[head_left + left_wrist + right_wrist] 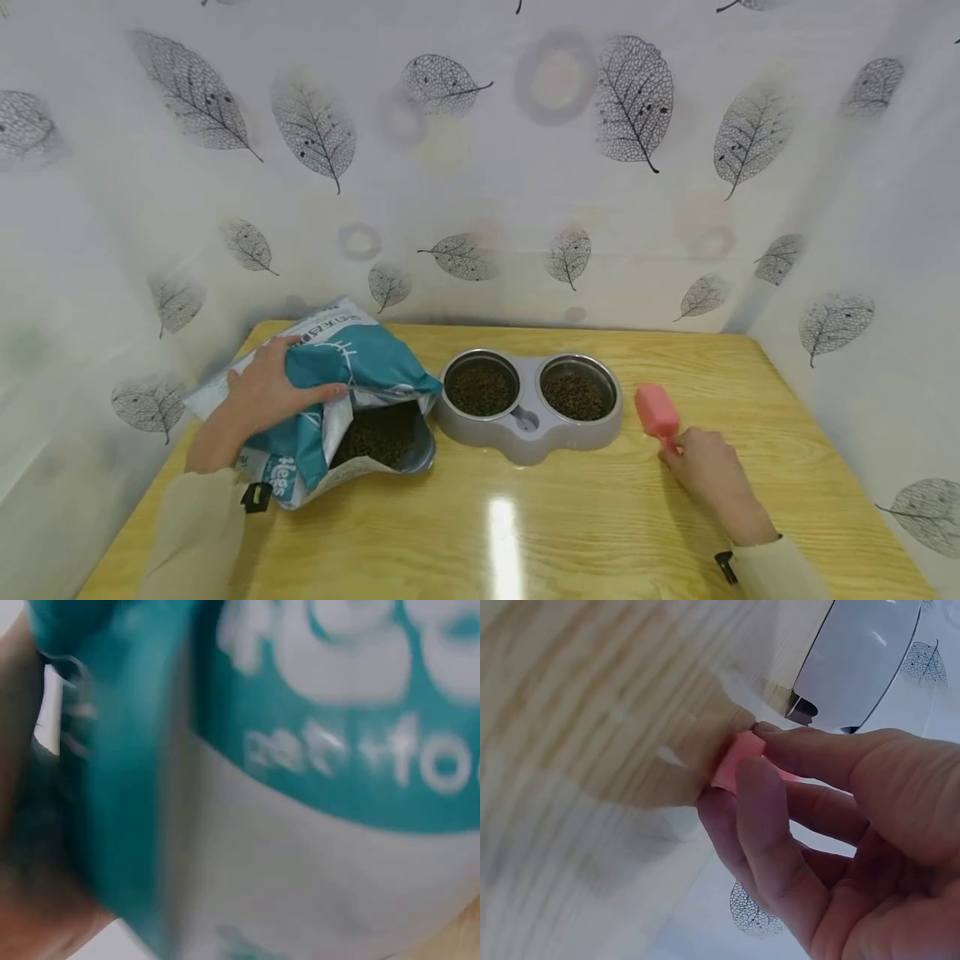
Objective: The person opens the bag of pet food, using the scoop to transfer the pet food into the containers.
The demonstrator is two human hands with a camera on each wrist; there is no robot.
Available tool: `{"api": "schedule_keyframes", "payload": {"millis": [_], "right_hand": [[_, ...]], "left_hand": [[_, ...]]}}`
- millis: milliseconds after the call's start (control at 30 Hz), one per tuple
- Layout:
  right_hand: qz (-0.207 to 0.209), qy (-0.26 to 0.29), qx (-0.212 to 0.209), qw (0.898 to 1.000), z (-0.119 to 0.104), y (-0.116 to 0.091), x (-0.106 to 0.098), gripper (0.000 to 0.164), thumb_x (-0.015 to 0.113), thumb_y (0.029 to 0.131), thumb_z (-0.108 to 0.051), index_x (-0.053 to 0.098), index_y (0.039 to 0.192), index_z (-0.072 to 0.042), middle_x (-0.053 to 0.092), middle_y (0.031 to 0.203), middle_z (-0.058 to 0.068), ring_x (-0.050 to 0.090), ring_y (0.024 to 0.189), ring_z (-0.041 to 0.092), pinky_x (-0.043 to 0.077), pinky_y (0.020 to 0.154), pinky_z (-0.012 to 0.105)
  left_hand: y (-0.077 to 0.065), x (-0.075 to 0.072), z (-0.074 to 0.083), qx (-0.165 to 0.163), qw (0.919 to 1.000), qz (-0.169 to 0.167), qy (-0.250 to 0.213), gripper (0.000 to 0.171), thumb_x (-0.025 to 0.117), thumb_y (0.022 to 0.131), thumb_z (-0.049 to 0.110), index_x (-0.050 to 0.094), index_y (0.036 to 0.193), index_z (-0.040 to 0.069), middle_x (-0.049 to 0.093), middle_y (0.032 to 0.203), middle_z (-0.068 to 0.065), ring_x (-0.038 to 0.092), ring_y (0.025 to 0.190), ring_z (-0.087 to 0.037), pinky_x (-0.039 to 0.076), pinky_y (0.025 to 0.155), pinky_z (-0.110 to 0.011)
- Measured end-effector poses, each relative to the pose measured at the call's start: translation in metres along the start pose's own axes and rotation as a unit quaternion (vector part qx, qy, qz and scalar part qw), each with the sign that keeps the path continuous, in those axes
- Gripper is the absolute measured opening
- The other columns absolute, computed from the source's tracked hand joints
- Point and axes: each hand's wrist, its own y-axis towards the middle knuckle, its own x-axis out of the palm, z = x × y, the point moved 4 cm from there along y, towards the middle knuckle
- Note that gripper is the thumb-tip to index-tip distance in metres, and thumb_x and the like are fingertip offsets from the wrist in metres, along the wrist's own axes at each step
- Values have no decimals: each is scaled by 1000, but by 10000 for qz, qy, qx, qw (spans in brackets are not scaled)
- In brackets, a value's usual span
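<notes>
On the left, a teal and white pet food bag [375, 354] leans over on the table, its mouth gaping and brown kibble [378, 433] visible inside. My left hand [262, 387] grips the bag from above, thumb stretched along the edge of the mouth. The left wrist view shows the bag's printed side [315, 847] close up and blurred. Over on the right, my right hand [712, 479] pinches the handle of a pink scoop [657, 410] at the table top. In the right wrist view, fingertips and thumb close round the pink handle [739, 761].
A grey double feeder [525, 446] stands between the hands, close to the bag. Kibble lies in its left bowl [482, 387] and right bowl [576, 393]. The wooden table [435, 533] is bordered by a leaf-patterned sheet [487, 183] behind and at both sides.
</notes>
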Motion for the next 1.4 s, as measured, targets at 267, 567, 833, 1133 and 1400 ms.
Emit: {"api": "schedule_keyframes", "payload": {"millis": [267,567,833,1133,1400], "right_hand": [[726,-153,-350,9966,-34,-1,-19,15,69,84,-18,69,84,-3,51,57,2,40,47,12,30,42,26],[2592,-392,-3357,9048,-166,19,-16,22,81,74,-19,75,94,-15,61,74,-1,53,57,10,41,44,23],[2131,-1037,-4428,8648,-256,48,5,18,69,87,-23,69,104,-20,58,84,-1,55,72,12,42,44,22],[1782,-1940,-4971,8267,-294,57,23,7,57,94,-17,64,94,-20,58,95,0,53,81,14,48,56,23],[2033,-2583,-5223,7869,-302,57,33,10,51,98,-25,60,96,-21,60,89,-6,51,77,11,45,65,21]], "left_hand": [[-40,-12,60,1043,9932,450,272,80,64,82,58,41,137,4,39,141,-26,41,125,-46,32,97,-68],[-78,3,73,322,9943,-551,858,109,52,69,84,33,142,4,46,131,-28,62,87,-37,49,56,-41],[-82,27,73,-103,9847,-1685,432,125,73,63,69,14,145,-4,35,141,-34,58,103,-48,51,74,-52],[-79,35,78,169,9748,-2068,817,62,68,75,10,39,129,-1,62,106,-14,62,95,-31,50,70,-49],[-89,38,79,-63,9745,-1868,1246,69,73,78,16,39,136,-2,62,109,-19,61,98,-38,51,74,-53]]}}
